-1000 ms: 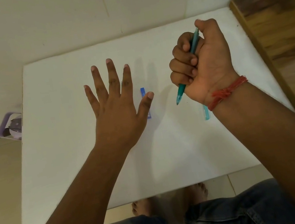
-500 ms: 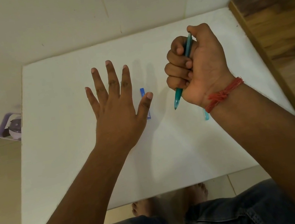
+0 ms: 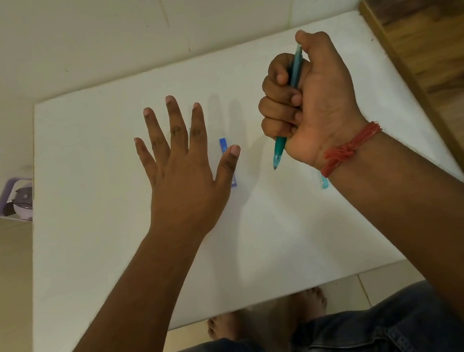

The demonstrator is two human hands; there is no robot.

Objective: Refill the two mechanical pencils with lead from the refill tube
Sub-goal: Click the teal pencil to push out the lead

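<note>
My right hand (image 3: pixel 313 100) grips a teal mechanical pencil (image 3: pixel 279 152) in a fist above the white table (image 3: pixel 115 256), tip pointing down toward me, thumb over its top end. My left hand (image 3: pixel 183 165) hovers flat with fingers spread over the table's middle, holding nothing. A blue lead refill tube (image 3: pixel 223 145) lies on the table beside my left thumb, partly hidden by it. A second, light blue pencil (image 3: pixel 324 181) lies on the table, mostly hidden under my right wrist.
A wooden surface (image 3: pixel 445 63) adjoins the table on the right. A lilac container (image 3: pixel 13 200) sits on the floor at the table's left edge. My knees and bare feet (image 3: pixel 266 314) are below the near edge. A wall runs behind the table.
My right hand with the teal pencil has drifted slightly left and toward me. My left hand has stayed spread in place.
</note>
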